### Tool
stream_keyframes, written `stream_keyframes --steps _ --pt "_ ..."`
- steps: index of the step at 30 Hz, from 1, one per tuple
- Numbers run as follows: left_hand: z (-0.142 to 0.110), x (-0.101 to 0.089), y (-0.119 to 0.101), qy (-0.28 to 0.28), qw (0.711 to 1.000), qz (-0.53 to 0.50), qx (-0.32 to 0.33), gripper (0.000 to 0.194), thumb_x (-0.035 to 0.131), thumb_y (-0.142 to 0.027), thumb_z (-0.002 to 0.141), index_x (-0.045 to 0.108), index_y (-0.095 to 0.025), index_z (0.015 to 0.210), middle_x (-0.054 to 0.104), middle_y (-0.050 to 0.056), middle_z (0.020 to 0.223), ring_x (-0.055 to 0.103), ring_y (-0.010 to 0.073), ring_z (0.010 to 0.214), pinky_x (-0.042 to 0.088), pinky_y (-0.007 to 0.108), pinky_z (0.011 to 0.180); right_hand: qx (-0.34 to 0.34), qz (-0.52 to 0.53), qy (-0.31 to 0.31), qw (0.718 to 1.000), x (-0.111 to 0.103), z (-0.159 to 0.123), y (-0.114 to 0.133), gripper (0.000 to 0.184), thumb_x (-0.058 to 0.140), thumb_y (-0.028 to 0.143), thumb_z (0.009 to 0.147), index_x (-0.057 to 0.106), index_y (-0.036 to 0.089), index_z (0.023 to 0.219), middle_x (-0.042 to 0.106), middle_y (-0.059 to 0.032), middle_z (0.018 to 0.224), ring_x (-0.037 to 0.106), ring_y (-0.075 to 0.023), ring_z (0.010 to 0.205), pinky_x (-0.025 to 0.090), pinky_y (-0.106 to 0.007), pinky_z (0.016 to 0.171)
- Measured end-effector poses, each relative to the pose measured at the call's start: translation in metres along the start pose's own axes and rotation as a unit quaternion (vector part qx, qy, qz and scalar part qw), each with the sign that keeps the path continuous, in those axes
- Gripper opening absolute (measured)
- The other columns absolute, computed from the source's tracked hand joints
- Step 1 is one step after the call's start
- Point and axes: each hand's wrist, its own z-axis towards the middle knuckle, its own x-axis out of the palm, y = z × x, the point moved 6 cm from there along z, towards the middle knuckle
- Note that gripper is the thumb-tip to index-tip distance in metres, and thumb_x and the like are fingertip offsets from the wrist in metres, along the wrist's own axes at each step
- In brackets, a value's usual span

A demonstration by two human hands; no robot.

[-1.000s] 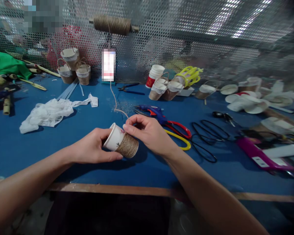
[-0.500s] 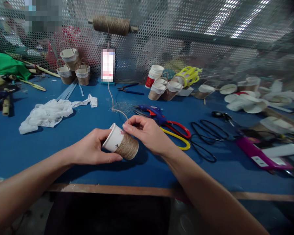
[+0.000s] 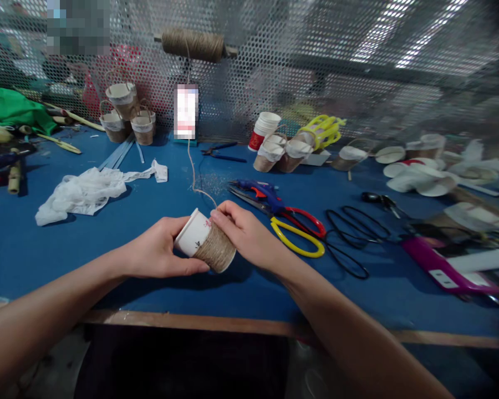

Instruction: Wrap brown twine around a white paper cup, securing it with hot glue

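A white paper cup (image 3: 190, 236) lies tilted in my left hand (image 3: 158, 249), its rim to the upper left. Brown twine (image 3: 216, 250) is wound around the half of it nearer the base. My left thumb presses along the underside while the other fingers go behind the cup and are hidden. At the cup's upper right side, my right hand (image 3: 243, 230) pinches the loose twine (image 3: 203, 191) against the wrapped part. That strand runs up across the table to a twine spool (image 3: 193, 45) mounted on the mesh panel.
Scissors (image 3: 297, 237) with red and yellow handles and a blue glue gun (image 3: 270, 194) lie right of my hands. White lace (image 3: 81, 194) is bunched at left. Small twine-wrapped baskets (image 3: 143, 130) stand at the back. A purple device (image 3: 449, 266) sits at far right.
My right hand has come closer against the cup, its fingers drawn in toward the wound twine. The cup stays in my left hand, turned slightly. The view has shifted a little.
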Motion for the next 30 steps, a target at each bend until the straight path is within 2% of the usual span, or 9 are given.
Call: stream_keyframes --steps 5,8,11,14,16,22,30 --pt "-0.001 0.000 -0.004 0.034 0.999 -0.019 0.000 0.036 0.068 -0.025 0.066 0.054 -0.013 0.097 0.062 0.003 0.084 0.058 0.0150 0.075 0.048 0.025 0.069 0.026 0.018 0.014 0.999 0.001 0.001 -0.005 0.023 0.040 0.036 0.085 0.043 0.020 0.069 0.044 0.0025 0.063 0.041 -0.0115 0.059 0.033 -0.027 0.055" --pt "-0.002 -0.011 -0.013 0.035 0.999 -0.021 0.025 0.038 0.068 -0.021 0.066 0.054 -0.016 0.101 0.062 0.004 0.096 0.058 0.0159 0.086 0.046 0.025 0.077 0.048 0.048 0.003 0.998 0.000 0.003 -0.011 0.023 0.042 0.038 0.084 0.045 0.020 0.071 0.044 0.0027 0.063 0.040 -0.0111 0.057 0.032 -0.026 0.052" --pt "-0.001 -0.032 -0.015 -0.016 0.998 -0.049 0.035 0.024 0.064 -0.022 0.070 0.058 -0.016 0.093 0.064 0.004 0.093 0.059 0.0158 0.086 0.046 0.025 0.076 0.056 0.071 -0.030 0.995 -0.005 0.005 -0.016 0.024 0.043 0.041 0.082 0.046 0.019 0.073 0.045 0.0025 0.065 0.040 -0.0108 0.057 0.032 -0.026 0.051" --pt "0.001 -0.055 -0.008 -0.142 0.989 -0.045 0.025 0.012 0.059 -0.026 0.074 0.061 -0.015 0.079 0.065 0.002 0.077 0.058 0.0130 0.073 0.046 0.025 0.071 0.044 0.054 -0.068 0.995 -0.012 0.007 -0.018 0.025 0.042 0.042 0.082 0.045 0.019 0.072 0.045 0.0024 0.065 0.040 -0.0110 0.058 0.032 -0.026 0.052" --pt "0.002 -0.064 0.000 -0.206 0.978 -0.038 -0.001 0.013 0.059 -0.027 0.073 0.060 -0.014 0.071 0.062 0.001 0.067 0.055 0.0114 0.064 0.045 0.025 0.065 0.031 0.025 -0.083 0.996 -0.015 0.007 -0.017 0.024 0.041 0.041 0.083 0.044 0.020 0.071 0.045 0.0023 0.065 0.040 -0.0112 0.058 0.032 -0.026 0.053" --pt "0.008 -0.063 0.014 -0.229 0.971 -0.058 -0.036 0.012 0.061 -0.024 0.070 0.059 -0.015 0.064 0.058 -0.001 0.057 0.052 0.0090 0.055 0.044 0.023 0.059 -0.018 -0.043 -0.114 0.992 -0.019 0.006 -0.010 0.020 0.039 0.035 0.084 0.040 0.020 0.070 0.045 0.0019 0.064 0.042 -0.0112 0.056 0.032 -0.026 0.053" --pt "0.010 -0.064 0.028 -0.239 0.963 -0.102 -0.064 0.011 0.064 -0.021 0.066 0.059 -0.014 0.061 0.056 -0.002 0.056 0.049 0.0076 0.053 0.041 0.021 0.056 -0.109 -0.123 -0.158 0.974 -0.017 -0.002 0.001 0.014 0.040 0.027 0.084 0.038 0.020 0.072 0.045 0.0010 0.065 0.041 -0.0108 0.055 0.032 -0.026 0.053"
